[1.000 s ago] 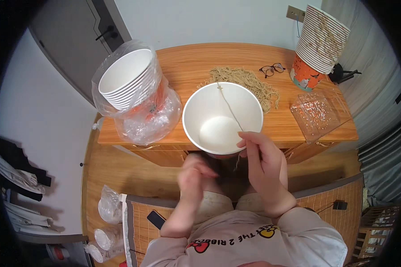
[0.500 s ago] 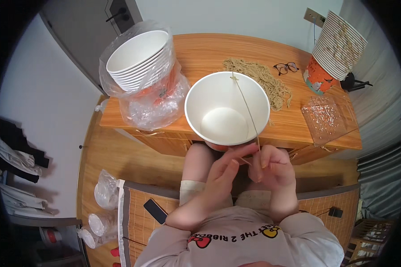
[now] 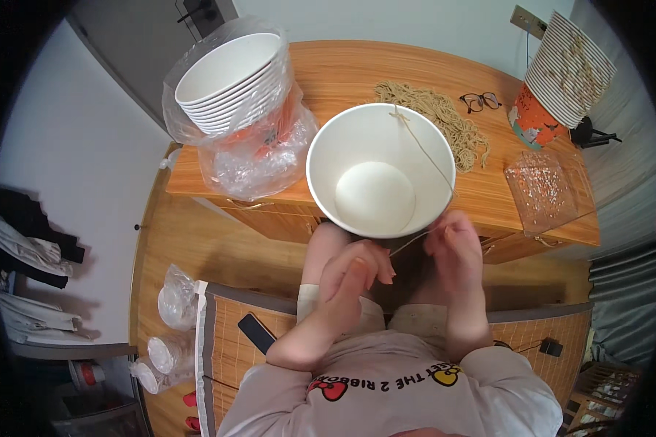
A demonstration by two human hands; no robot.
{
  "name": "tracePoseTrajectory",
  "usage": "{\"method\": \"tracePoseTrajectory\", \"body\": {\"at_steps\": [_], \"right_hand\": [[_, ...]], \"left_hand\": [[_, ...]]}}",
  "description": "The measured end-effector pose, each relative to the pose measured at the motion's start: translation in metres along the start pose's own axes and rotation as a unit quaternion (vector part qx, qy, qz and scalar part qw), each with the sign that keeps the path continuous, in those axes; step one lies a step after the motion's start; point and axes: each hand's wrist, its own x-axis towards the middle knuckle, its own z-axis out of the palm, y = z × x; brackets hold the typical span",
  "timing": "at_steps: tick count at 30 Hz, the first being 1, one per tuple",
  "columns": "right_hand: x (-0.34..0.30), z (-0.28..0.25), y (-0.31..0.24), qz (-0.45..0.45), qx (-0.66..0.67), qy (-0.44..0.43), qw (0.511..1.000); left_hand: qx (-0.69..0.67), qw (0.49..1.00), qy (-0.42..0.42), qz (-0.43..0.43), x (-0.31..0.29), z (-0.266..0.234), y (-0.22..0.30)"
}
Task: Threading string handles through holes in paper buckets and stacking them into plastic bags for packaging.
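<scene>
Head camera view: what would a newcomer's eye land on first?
Probably the big white bucket at the near edge of the wooden table, with a thin cord running from its far rim across the opening toward the right hand. Next, perhaps, the bagged bucket stack on the left and the second stack at the back right. Behind the bucket lies a tan cord heap.

We see a paper bucket (image 3: 346,156) that is plain white inside, and pale beige string (image 3: 424,149) close in shade to the tan heap of cords (image 3: 441,120). Our dresser (image 3: 342,69) is orange-brown with streaked wood grain. On the right, the bucket stack (image 3: 565,76) shows white rims in stripes above an orange, figure-printed wall with a teal lower band. The small pieces (image 3: 543,189) are orange and white. Our shirt (image 3: 401,393) is pale grey with red and yellow bow motifs and black lettering; our shorts (image 3: 415,318) are cream, our phone (image 3: 256,331) black.
</scene>
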Motion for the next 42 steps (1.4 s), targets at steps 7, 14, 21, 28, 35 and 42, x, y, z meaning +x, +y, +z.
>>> {"method": "tracePoseTrajectory", "body": {"at_steps": [7,14,21,28,35,42], "right_hand": [[-0.022,0.049,-0.021,-0.278,-0.331,-0.049,0.901],[-0.016,0.060,-0.019,-0.187,-0.366,-0.108,0.905],[-0.015,0.063,-0.014,-0.241,-0.319,-0.063,0.914],[-0.009,0.074,-0.041,-0.224,-0.562,-0.094,0.791],[0.000,0.076,-0.042,-0.235,-0.564,-0.194,0.767],[0.001,0.080,-0.041,-0.312,-0.500,-0.094,0.803]], "left_hand": [[0.326,0.938,-0.121,0.017,0.014,0.005,0.017],[0.359,0.926,-0.112,0.027,0.009,0.011,0.022],[0.358,0.927,-0.112,-0.018,0.004,-0.001,0.028],[0.450,0.885,-0.097,0.063,0.006,0.000,0.034],[0.480,0.863,-0.044,0.149,0.008,-0.005,0.030],[0.533,0.836,0.049,0.121,0.011,-0.010,0.030]]}}
